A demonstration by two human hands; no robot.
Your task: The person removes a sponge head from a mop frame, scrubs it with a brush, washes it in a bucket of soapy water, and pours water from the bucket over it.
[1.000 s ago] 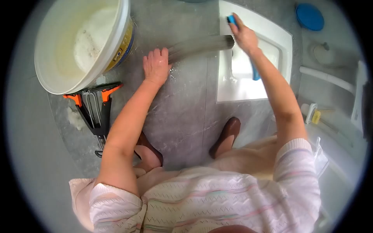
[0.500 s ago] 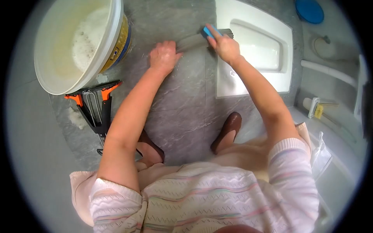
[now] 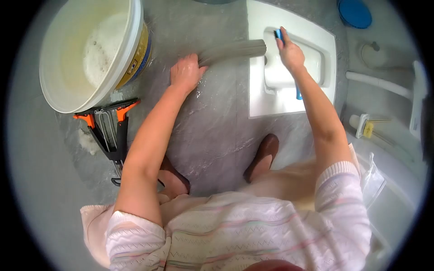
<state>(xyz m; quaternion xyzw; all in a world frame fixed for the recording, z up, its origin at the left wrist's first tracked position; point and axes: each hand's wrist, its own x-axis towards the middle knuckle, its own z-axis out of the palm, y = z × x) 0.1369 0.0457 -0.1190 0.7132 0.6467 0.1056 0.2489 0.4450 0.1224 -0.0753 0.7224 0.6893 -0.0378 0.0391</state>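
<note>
My left hand (image 3: pixel 186 72) is closed on the near end of a long grey ridged strip (image 3: pixel 235 51), which looks like a sponge mop head. The strip's far end reaches over the rim of the white squat toilet (image 3: pixel 260 101). Above the toilet's basin, my right hand (image 3: pixel 291 55) grips a blue brush (image 3: pixel 279 35). Dark bristles show at the brush's upper end, and its blue handle comes out below the hand. Brush and strip are apart.
At the left stands a large white bucket (image 3: pixel 135 31) with foamy water in it. Beside it lies a black and orange mop frame (image 3: pixel 107 128). A blue round lid or basin (image 3: pixel 355 13) is at the upper right, and a white pipe (image 3: pixel 379 82) runs along the right wall.
My right hand has moved right with the brush, off the grey strip and over the toilet basin. My left hand keeps its hold on the strip, nearly in place.
</note>
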